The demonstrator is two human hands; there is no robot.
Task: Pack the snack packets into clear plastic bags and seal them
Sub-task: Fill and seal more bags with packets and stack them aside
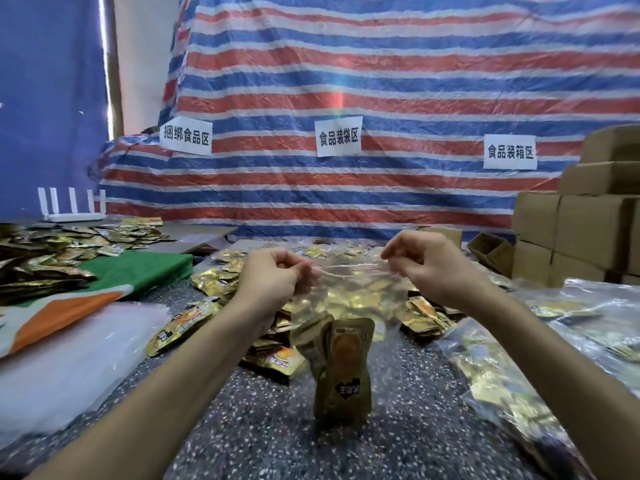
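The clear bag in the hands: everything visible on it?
The clear plastic bag is thin, glossy and see-through. It is held upright over the speckled table, its top edge stretched between the left hand and right hand, whose fingers pinch its upper corners. Gold snack packets stand in its bottom. Whether the mouth is sealed cannot be told.

red, white and blue striped tarp [381, 64] across the back. three white paper signs with black characters on it: left sign [186, 136], middle sign [338, 136], right sign [509, 152]. brown cardboard boxes [585, 230] stacked far right. white router [71, 206], antennas upright, far left before a blue curtain [48, 98]. green and orange cloth [138, 268] lies on the speckled grey tabletop [259, 427].
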